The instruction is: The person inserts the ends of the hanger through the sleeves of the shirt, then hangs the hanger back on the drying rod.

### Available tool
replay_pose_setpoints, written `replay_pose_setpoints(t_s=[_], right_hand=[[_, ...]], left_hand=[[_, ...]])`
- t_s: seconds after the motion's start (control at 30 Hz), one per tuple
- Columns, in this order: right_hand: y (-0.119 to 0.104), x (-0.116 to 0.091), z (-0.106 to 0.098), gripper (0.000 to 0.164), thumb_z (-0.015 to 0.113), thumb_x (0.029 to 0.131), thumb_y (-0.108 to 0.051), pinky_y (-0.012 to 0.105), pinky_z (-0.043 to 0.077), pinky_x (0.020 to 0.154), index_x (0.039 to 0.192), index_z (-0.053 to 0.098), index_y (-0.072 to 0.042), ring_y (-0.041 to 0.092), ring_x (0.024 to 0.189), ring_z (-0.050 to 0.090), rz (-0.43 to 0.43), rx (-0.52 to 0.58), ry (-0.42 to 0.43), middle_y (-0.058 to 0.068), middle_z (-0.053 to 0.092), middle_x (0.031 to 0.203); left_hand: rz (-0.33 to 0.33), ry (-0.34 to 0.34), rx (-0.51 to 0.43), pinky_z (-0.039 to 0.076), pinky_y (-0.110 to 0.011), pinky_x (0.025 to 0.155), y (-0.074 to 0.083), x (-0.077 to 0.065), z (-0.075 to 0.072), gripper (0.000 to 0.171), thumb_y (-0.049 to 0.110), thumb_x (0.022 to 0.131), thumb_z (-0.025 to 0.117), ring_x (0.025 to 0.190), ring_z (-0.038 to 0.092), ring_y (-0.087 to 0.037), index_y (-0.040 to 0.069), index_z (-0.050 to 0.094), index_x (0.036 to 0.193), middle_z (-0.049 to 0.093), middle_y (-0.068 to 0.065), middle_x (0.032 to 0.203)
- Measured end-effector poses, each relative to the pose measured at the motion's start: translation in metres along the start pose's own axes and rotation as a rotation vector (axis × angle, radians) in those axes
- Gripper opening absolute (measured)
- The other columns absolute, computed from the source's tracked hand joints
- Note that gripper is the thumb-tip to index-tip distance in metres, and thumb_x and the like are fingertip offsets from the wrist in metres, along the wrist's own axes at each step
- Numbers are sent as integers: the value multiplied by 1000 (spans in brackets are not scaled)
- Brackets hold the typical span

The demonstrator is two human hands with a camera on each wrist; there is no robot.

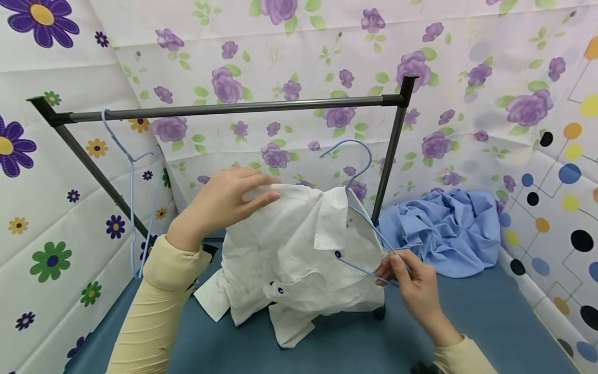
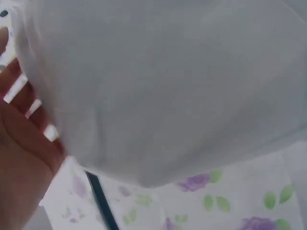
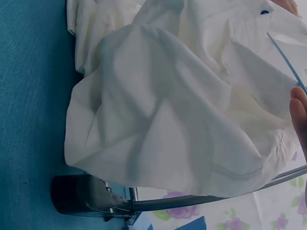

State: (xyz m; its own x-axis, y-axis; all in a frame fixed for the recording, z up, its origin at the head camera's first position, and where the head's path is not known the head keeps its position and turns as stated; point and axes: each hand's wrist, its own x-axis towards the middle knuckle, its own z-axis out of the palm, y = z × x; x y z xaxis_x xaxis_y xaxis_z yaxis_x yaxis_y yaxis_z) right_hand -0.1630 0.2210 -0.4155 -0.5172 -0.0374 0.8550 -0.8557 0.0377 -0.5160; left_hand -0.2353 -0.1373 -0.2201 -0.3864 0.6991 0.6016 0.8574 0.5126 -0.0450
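White shirt partway onto a blue hanger — seemingly the second shoulder's turn.
The left hand pinches one shoulder; the right hand's grip clasps the hanger's exposed end — likely next needing to be tucked inside, above the tabletop.

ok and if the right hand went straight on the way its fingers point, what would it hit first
Most likely the white shirt: the right hand, holding a blue hanger, points toward it in the head view, though the depth between them is unclear.
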Motion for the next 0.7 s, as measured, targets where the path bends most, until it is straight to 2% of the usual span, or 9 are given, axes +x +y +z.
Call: replay_pose_setpoints(t_s=[0.07, 0.13, 0.23, 0.3, 0.4, 0.5, 0.7], right_hand=[[-2, 1, -2, 25, 41, 97, 23, 27, 57, 53, 94, 62, 11, 17, 61, 68, 8, -1, -4, 15, 67, 77], [-4, 1, -3, 25, 41, 97, 23, 28, 56, 53, 94, 63, 10, 17, 61, 67, 20, -2, -14, 14, 67, 77], [-6, 3, -4, 27, 41, 97, 23, 29, 57, 53, 93, 63, 8, 18, 59, 65, 51, 8, -45, 14, 67, 76], [-7, 3, -4, 29, 41, 97, 23, 29, 57, 53, 92, 64, 6, 18, 59, 64, 68, 15, -75, 13, 66, 76], [-8, 4, -5, 32, 40, 97, 23, 29, 57, 53, 91, 65, 3, 19, 60, 64, 85, 25, -130, 12, 66, 77], [-9, 5, -7, 34, 37, 99, 21, 30, 57, 54, 93, 65, 3, 20, 61, 64, 104, 37, -198, 13, 65, 79], [-18, 11, -17, 49, 19, 108, 5, 36, 58, 61, 98, 66, -1, 21, 67, 67, 224, -3, -329, 12, 67, 85]], left_hand=[[14, -22, -90, 52, -38, 75, -6, -3, 1, 18, 20, 97, 71, 80, 66, -15, 12, 76, 112, 74, -1, 99], [50, 0, -141, 51, -34, 67, -9, -6, 5, 15, 21, 98, 68, 74, 65, -11, 12, 76, 108, 75, -1, 95], [116, 53, -184, 50, -30, 61, -8, -6, 12, 16, 23, 100, 66, 70, 65, -9, 12, 76, 102, 75, 0, 90], [145, 58, -217, 50, -28, 60, -5, -6, 15, 17, 23, 101, 64, 68, 64, -7, 12, 76, 100, 75, 0, 89], [154, 25, -291, 47, -26, 58, 1, -4, 18, 7, 11, 97, 69, 63, 58, -4, 12, 75, 98, 74, 3, 86], [151, 13, -337, 46, -24, 58, 3, -4, 19, 11, 3, 93, 71, 61, 54, -2, 12, 75, 97, 74, 4, 86], [145, 23, -333, 45, -24, 58, 5, -6, 18, 10, 4, 94, 71, 62, 54, -2, 12, 76, 98, 74, 3, 88]])
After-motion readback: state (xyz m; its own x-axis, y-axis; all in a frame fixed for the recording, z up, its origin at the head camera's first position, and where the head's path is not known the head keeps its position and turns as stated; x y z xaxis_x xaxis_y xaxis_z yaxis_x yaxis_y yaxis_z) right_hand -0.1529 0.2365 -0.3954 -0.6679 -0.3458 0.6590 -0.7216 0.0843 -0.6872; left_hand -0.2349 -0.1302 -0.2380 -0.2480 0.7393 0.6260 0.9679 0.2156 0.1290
